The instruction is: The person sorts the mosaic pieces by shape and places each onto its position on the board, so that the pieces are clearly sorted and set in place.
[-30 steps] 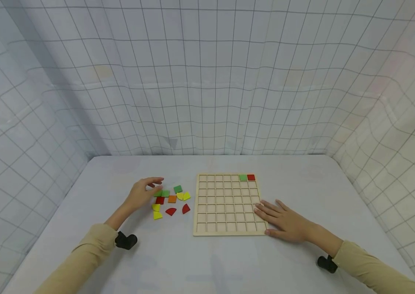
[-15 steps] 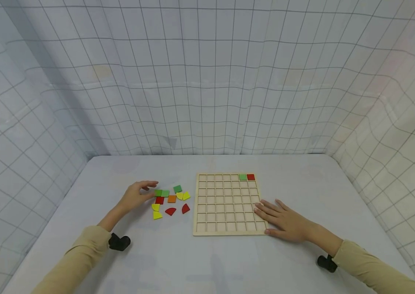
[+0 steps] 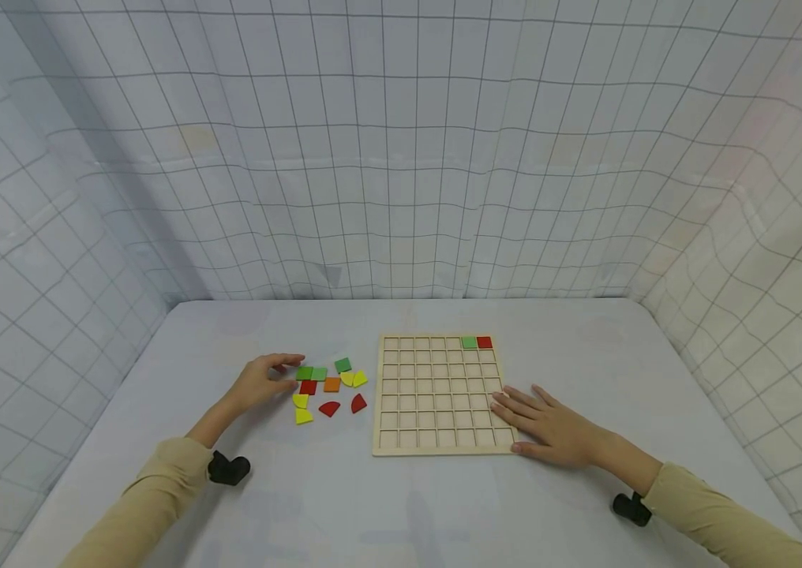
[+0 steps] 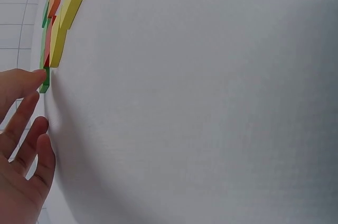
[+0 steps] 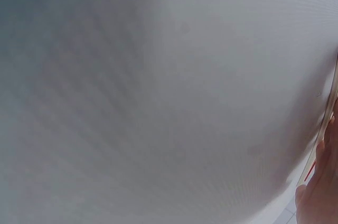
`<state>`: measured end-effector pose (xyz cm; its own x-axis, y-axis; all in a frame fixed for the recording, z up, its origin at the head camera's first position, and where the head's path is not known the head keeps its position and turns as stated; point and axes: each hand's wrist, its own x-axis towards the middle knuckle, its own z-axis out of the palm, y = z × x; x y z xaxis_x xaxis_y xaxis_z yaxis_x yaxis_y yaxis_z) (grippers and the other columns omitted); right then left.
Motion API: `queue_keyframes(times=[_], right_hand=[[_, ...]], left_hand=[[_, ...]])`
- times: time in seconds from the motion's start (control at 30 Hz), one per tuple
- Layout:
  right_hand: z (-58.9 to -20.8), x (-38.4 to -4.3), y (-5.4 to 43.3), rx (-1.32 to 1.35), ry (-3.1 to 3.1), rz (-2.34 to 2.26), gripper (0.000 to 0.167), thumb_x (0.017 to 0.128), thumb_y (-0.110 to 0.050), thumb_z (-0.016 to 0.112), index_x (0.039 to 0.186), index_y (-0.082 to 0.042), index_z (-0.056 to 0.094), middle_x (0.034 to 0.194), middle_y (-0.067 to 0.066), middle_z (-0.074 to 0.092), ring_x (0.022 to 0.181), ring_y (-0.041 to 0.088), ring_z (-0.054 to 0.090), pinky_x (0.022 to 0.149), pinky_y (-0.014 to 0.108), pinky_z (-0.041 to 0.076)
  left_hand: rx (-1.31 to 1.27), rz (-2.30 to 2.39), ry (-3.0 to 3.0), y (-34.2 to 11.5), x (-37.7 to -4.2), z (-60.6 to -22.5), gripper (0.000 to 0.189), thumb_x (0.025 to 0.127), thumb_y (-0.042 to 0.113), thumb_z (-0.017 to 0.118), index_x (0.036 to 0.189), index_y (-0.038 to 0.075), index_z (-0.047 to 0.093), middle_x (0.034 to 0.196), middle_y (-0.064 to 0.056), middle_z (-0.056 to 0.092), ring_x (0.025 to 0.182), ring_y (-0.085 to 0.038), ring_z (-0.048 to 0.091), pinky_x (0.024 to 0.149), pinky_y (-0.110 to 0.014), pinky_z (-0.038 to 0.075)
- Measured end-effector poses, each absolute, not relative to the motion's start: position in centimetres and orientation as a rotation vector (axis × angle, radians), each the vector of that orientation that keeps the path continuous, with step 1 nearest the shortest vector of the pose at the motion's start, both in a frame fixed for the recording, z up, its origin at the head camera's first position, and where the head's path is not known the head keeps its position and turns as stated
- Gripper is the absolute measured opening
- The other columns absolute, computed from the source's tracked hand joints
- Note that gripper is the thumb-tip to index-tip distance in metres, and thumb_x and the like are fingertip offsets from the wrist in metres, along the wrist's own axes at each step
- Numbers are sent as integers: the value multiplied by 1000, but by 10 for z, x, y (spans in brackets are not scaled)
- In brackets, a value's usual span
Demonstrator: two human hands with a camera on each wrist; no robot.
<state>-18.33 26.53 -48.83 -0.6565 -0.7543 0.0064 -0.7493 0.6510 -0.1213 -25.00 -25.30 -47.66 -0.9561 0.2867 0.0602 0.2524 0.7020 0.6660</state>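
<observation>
My left hand [image 3: 259, 380] is beside the left end of a cluster of small flat tiles, its thumb and forefinger spread apart. A green square tile [image 3: 305, 373] lies right at its fingertips, with a dark red square tile [image 3: 308, 387] just below. In the left wrist view the thumb overlaps the end of the green tile [image 4: 45, 84], and the other fingers are loosely bent. My right hand [image 3: 550, 430] lies flat with fingers spread over the lower right edge of a wooden grid board [image 3: 376, 394]. A light green tile [image 3: 469, 342] and a red tile [image 3: 484, 342] sit in the board's top right squares.
Among the loose tiles are an orange square [image 3: 331, 384], a darker green square [image 3: 342, 365], yellow rounded pieces [image 3: 304, 416] and red fan-shaped pieces [image 3: 329, 409]. All lie on the white table [image 3: 344, 505], left of the board. A white grid-patterned curtain [image 3: 401, 197] surrounds the table.
My left hand has drawn back to the left from over the green tiles, then lowered slightly beside them. The right hand and the board have stayed put.
</observation>
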Motion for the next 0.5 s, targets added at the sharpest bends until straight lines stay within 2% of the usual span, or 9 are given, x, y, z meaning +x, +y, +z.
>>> queue_keyframes(times=[0.5], right_hand=[[-489, -184, 266, -1274, 2804, -188, 68, 98, -48, 46, 154, -16, 24, 160, 6, 24, 147, 31, 20, 110, 64, 15]], left_hand=[[493, 1066, 2835, -250, -256, -476, 40, 85, 0, 65, 125, -3, 60, 120, -23, 63, 100, -32, 54, 90, -48, 47]])
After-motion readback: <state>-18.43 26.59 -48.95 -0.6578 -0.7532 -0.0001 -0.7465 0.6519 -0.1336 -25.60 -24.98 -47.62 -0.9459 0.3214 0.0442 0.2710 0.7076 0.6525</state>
